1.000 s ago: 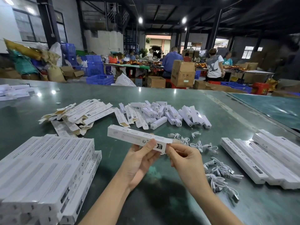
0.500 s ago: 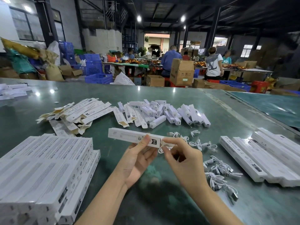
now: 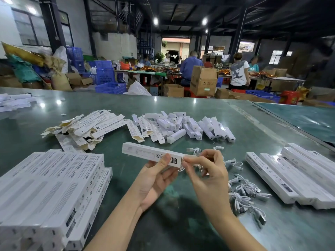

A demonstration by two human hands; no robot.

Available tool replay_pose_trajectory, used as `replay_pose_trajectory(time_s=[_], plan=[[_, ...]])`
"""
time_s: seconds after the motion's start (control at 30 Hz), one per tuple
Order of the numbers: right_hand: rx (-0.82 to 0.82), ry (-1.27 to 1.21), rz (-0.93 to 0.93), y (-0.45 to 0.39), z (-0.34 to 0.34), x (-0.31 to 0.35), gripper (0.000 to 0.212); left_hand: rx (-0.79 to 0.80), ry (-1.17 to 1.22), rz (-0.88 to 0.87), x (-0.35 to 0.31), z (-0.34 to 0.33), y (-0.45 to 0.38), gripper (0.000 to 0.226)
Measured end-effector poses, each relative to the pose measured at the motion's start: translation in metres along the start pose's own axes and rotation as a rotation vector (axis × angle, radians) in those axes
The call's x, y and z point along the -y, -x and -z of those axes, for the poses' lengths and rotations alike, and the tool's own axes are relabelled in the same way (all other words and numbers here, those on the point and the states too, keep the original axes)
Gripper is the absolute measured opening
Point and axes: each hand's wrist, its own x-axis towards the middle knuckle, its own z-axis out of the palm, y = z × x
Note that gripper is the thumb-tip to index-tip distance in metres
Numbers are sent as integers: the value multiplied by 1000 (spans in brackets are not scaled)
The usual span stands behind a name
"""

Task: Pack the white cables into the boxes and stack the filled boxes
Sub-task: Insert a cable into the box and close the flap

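My left hand [image 3: 155, 176] grips the near end of a long white box [image 3: 145, 152] held level above the green table [image 3: 181, 223], thumb on top. My right hand [image 3: 208, 171] pinches at the box's open right end, where a loop of white cable [image 3: 181, 169] shows just below the box mouth. Loose coiled white cables [image 3: 243, 192] lie on the table to the right of my right hand. A stack of filled white boxes [image 3: 47, 192] stands at the near left.
Flat unfolded cartons [image 3: 87, 125] and several small white lamp units [image 3: 183, 126] lie across the middle of the table. More long white boxes [image 3: 297, 174] lie at the right. People work at tables behind, among cardboard boxes and blue crates.
My right hand has shifted at the box's right end, working the cable in; a loop of cable shows below the mouth. The box has stayed almost in place in my left hand.
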Motion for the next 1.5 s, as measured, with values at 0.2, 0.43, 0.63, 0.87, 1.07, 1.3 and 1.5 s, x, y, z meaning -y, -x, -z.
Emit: replay_pose_trajectory(time_s=[0.2,0.43,0.63,0.87,1.07,1.3,1.5], plan=[[30,-17,36,0,-2,4,16,-21,-37,-39,3,0,-2,40],[111,-30,30,5,-8,8,25,-37,-71,-29,3,3,-3,64],[85,-400,-391,2,-11,6,24,-54,-56,-18,0,5,-6,36],[149,-525,-450,0,-7,8,17,-17,-68,-24,-2,7,-4,45],[176,-565,-470,-2,-5,11,16,-23,-80,-17,-3,6,-4,43],[187,-564,-489,-3,-3,14,13,-42,-68,-2,-4,3,-2,55],[188,-547,-509,-4,-1,12,13,-37,-83,-9,-5,4,-1,79]])
